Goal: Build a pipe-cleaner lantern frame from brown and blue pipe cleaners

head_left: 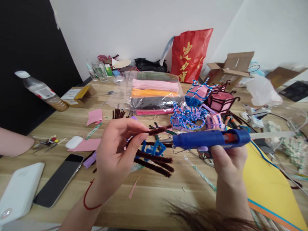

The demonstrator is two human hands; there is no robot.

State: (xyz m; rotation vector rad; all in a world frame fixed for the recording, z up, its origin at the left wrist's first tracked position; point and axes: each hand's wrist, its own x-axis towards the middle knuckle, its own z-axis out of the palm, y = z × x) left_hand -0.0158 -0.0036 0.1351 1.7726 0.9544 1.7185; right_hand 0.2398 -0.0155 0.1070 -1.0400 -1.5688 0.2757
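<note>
Nearest, wisps of dark hair hang over the front of the bench, with a white power bank and a dark phone at left and a yellow sheet at right. The right hand is closed round a blue glue gun, its nozzle pointing left. The left hand, a red cord about its wrist, pinches dark brown fuzzy rods between thumb and fingers; they stick out to the right in front of the person, with a curled blue fuzzy piece among them. The nozzle tip is right by these, though whether it touches them is hard to tell. Beyond the left hand lie a white case and pink paper; at the left edge, part of another person's arm shows. Past the glue gun sits a heap of blue-and-white twisted stems, then two pink framed lanterns. Farther back are a clear pack of coloured stems, a bottle and a small carton. By the wall stand a red bag and an open cardboard box.
</note>
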